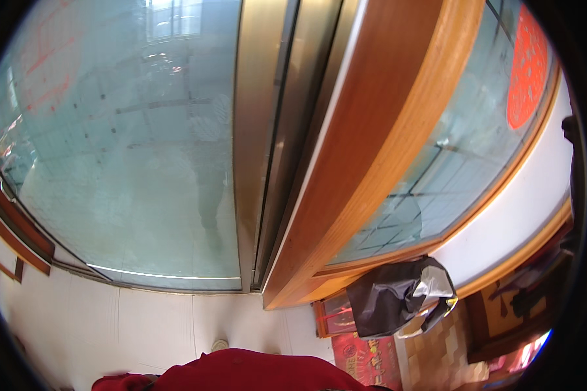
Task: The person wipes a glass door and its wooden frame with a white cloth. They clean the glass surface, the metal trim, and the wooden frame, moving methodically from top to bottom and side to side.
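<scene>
Neither of my hands shows in the head view. Only my red garment (254,373) fills the bottom edge, with the tip of a light shoe (219,344) just above it on the pale tiled floor (111,319). Straight ahead stands a large frosted glass door panel (124,150) with a metal frame (267,143). A wooden door frame (378,143) runs beside it on the right.
A black and grey plastic bag (398,296) lies at the foot of the wooden frame, over a red box (336,316). A red mat (372,362) lies on the floor nearby. A round red paper decoration (527,65) sticks on the right glass pane.
</scene>
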### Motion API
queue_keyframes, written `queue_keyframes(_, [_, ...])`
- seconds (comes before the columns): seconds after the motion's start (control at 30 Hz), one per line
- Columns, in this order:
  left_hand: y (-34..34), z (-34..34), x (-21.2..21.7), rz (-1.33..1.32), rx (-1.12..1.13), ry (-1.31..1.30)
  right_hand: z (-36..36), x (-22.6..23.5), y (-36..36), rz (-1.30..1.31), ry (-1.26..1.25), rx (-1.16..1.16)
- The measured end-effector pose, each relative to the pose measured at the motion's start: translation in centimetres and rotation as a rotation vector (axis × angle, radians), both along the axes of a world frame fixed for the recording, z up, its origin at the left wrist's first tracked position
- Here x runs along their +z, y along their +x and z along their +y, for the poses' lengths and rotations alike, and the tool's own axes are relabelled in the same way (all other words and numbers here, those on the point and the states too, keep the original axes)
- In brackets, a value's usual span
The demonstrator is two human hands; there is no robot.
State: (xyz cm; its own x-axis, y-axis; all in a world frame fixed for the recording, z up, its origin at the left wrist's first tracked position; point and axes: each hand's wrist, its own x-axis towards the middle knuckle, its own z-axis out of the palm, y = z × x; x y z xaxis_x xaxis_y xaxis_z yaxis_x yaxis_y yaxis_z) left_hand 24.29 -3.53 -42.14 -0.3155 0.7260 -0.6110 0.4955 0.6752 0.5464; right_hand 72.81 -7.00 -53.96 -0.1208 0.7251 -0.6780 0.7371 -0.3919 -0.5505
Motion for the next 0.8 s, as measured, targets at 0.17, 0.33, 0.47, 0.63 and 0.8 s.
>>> queue_keyframes(0.17, [2.7,2.5,-3.9,-0.038,-0.138,-0.034,-3.0,-1.5,-1.2,0.012,-0.044,0.011])
queue_keyframes(0.33, [3.1,0.7,-7.5,-0.064,-0.217,-0.096,-6.9,-2.5,-3.5,0.018,-0.151,0.057])
queue_keyframes(0.47, [3.2,0.6,-8.8,-0.036,-0.333,-0.096,-8.8,-1.9,-5.6,0.031,-0.222,0.137])
queue_keyframes(0.63, [9.0,10.2,-6.3,-0.299,-0.512,0.488,-2.9,3.0,-5.0,-0.197,0.224,0.144])
queue_keyframes(0.8, [19.0,17.5,6.4,-0.606,-0.411,1.054,6.5,15.4,-0.6,-0.179,1.064,-0.022])
